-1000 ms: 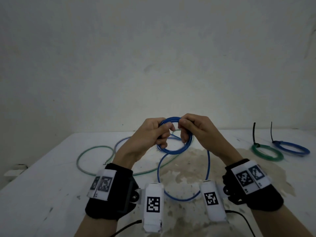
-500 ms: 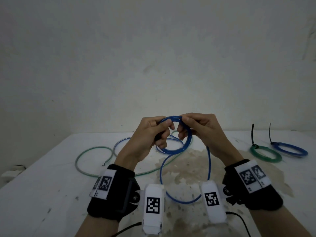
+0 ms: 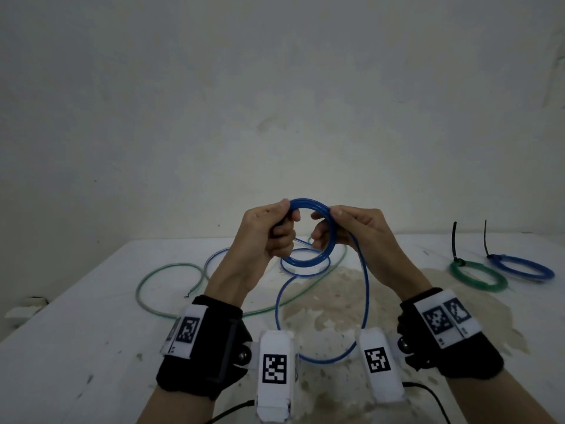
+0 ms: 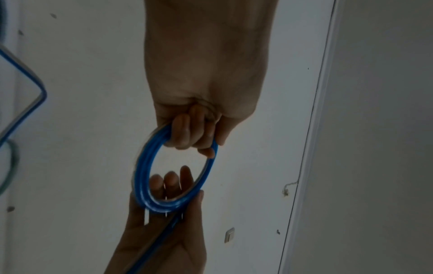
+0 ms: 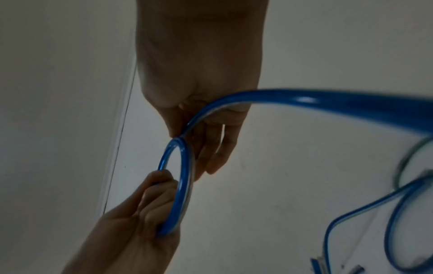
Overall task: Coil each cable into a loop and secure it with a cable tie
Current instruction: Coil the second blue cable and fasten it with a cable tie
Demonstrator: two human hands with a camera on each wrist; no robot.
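Observation:
A blue cable coil (image 3: 334,232) is held upright above the table between both hands. My left hand (image 3: 276,231) has its fingers curled round the coil's left side. At the right side my right hand (image 3: 342,228) pinches the coil with thumb and fingers. The loose rest of the blue cable (image 3: 365,301) hangs from my right hand in a big loop down to the table. In the left wrist view the coil (image 4: 143,166) runs from my left hand (image 4: 194,129) to the right hand (image 4: 168,213). The right wrist view shows the coil (image 5: 185,176) edge-on.
A loose green cable (image 3: 165,267) lies on the white table (image 3: 91,347) at the left, behind my left hand. At the right lie a tied green coil (image 3: 478,276) and a tied blue coil (image 3: 519,267), their black tie ends sticking up. A wall stands just behind the table.
Both hands have risen a little and moved apart, from the coil's top to its left and right sides. The coil now stands more open towards me.

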